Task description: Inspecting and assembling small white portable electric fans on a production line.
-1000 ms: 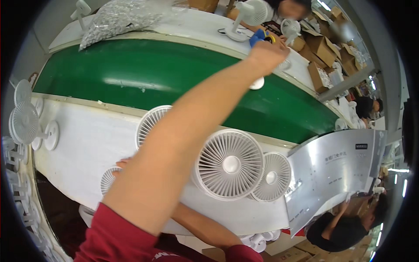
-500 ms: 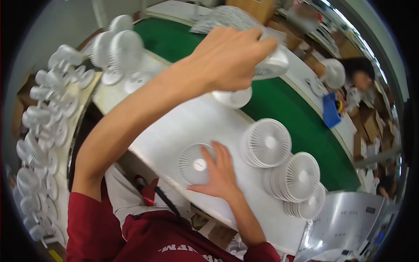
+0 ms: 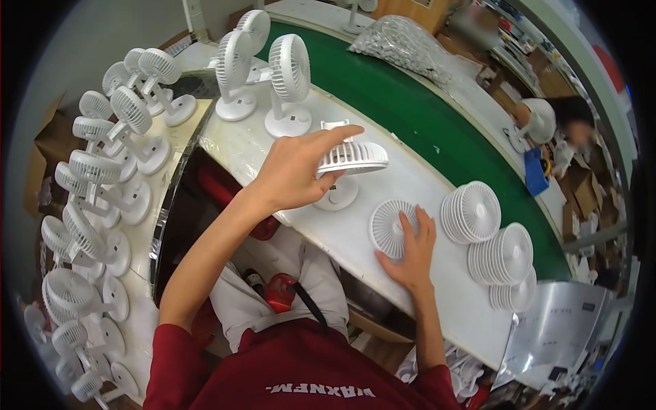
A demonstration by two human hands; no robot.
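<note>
Where the white bench (image 3: pixel 437 273) curves past the person's lap, a green belt (image 3: pixel 424 116) runs along its far side. Side table at left (image 3: pixel 147 225) carries many finished white fans on stands (image 3: pixel 102 171), packed close. Two more upright fans (image 3: pixel 273 75) stand on the bench near the belt. A grey bag of small parts (image 3: pixel 403 44) lies across the belt at top. A co-worker sits far right, blurred.

Stacks of round grilles (image 3: pixel 492 246) sit on the bench at right, leaning on each other, just beside the belt edge.

Left hand (image 3: pixel 294 174): raised over the bench, fingers clamped on the rim of a fan head (image 3: pixel 352 158), thumb below, forefinger stretched over the top. Head is tilted nearly flat, grille face up, above its round base (image 3: pixel 336 195), which rests on the bench; I cannot tell how the two join.

Right hand (image 3: pixel 410 249): flat on the bench, fingers spread and pressing on a single loose grille (image 3: pixel 391 227) that lies face up, between the fan base and the stacks. Not gripped, only held down.
</note>
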